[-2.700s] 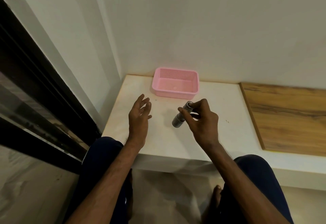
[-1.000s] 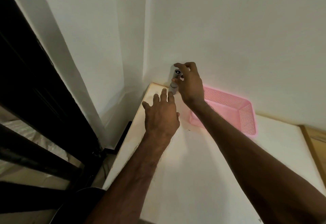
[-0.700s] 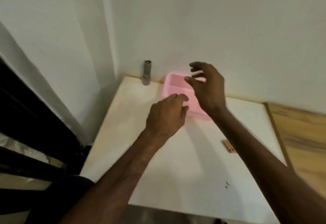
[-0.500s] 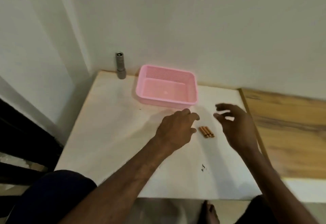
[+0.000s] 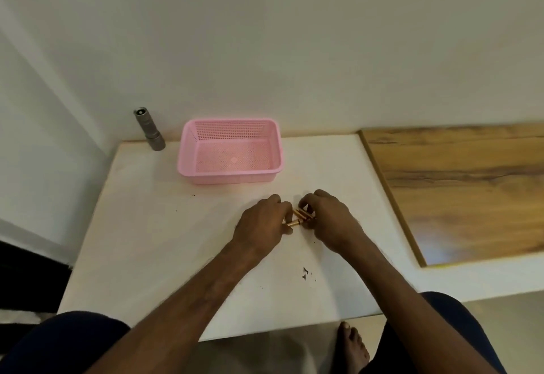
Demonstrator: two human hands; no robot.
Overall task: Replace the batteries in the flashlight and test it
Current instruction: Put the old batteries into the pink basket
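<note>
- Both forearms reached from the lower edge of the view, above the knees in dark trousers [image 5: 73,341], and converged over the middle of the flat white table top [image 5: 147,255].
- The left hand [image 5: 262,223] lay knuckles up. Its fingers were curled downward and pinched the near-left end of the small copper-coloured cylindrical batteries [image 5: 300,216].
- The right hand [image 5: 329,220] mirrored that pose. Its fingertips were curled onto the opposite end of the batteries, and the two hands almost touched.
- The batteries lay side by side on the table top between the two sets of fingertips. The exact count could not be determined, because the fingers covered part of the group.
- The step in hand was judged to be gathering the batteries for loading.
  - The cells probably called for a light pinch at the ends, being smooth, round and likely to roll.
  - They were best lifted as one aligned group, with polarity checked before insertion.
  - A dropped cell could roll off the near edge.
- The pink perforated plastic basket [image 5: 188,149] stood beyond the hands, well apart from them and near the wall.
- The grey metal cylindrical flashlight [image 5: 148,129] stood upright on its wider end at the far left corner, beside the wall and left of the basket, out of both hands' reach. Whether its upper end was capped could not be determined.
</note>
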